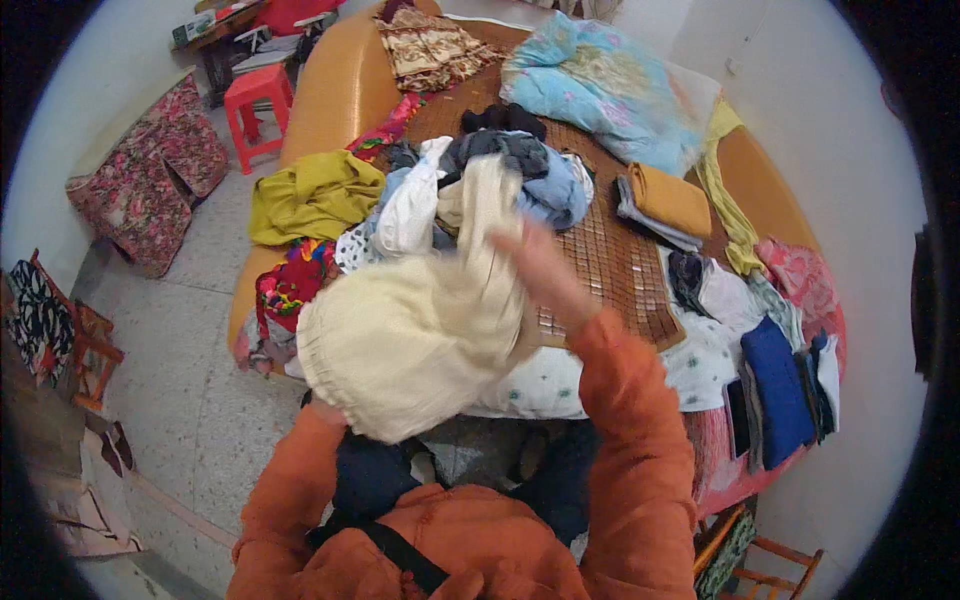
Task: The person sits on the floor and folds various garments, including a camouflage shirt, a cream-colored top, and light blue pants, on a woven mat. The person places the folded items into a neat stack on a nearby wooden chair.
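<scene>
A cream garment (400, 330) with a gathered, elastic-looking edge spreads in front of me, raised over the near edge of the bed. Its narrower part stretches away toward the clothes pile and is blurred by motion. My left hand (328, 410) grips it low at the gathered edge, with the fingers mostly hidden under the cloth. Against the narrow part lies my right hand (540, 268), smeared by motion, so its fingers cannot be made out. Just beyond are a white garment (410, 212), blue denim (556, 192) and a mustard-green garment (318, 195).
Folded clothes, including a blue one (778, 390), line the right side of the bed. A folded mustard garment (668, 198) tops a small stack on the brown mat (625, 260). A light-blue quilt (600, 85) lies at the back. Left stands a red stool (258, 105).
</scene>
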`<state>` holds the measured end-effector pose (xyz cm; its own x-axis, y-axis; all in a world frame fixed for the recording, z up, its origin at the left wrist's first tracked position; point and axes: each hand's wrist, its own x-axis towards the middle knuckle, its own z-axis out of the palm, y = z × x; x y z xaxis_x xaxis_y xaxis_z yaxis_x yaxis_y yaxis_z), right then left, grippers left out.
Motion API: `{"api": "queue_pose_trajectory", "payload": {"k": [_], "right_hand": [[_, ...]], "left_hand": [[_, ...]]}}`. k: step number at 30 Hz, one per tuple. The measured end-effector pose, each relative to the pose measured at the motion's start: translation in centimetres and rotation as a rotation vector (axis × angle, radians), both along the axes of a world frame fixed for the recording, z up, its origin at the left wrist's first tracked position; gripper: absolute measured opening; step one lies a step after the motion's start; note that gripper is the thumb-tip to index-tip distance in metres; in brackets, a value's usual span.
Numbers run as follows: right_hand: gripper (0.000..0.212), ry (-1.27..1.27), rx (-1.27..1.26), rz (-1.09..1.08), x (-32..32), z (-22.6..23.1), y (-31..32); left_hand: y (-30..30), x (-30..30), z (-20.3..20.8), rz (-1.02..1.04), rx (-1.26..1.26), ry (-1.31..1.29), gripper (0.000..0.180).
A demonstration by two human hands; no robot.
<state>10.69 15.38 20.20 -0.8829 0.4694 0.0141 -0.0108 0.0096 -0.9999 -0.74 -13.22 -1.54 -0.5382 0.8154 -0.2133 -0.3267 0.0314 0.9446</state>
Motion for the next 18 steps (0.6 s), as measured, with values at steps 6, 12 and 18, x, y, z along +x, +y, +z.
{"api": "queue_pose_trajectory", "payload": {"k": [6,12,18], "right_hand": [[0.047,-0.222,-0.828,0.18,10.3,-12.3,-6.9],[0.035,0.566,-0.187,0.49,13.3,-3.7,-12.2],[0.045,0.64,0.18,0.194,17.4,2.3,-9.6]], "left_hand": [[-2.4,-1.7,1.0,0.077,0.0,-0.067,0.053],[-2.4,-2.8,1.8,0.123,-0.006,-0.074,0.053],[-2.5,-2.8,3.0,0.107,0.028,-0.105,0.054]]}}
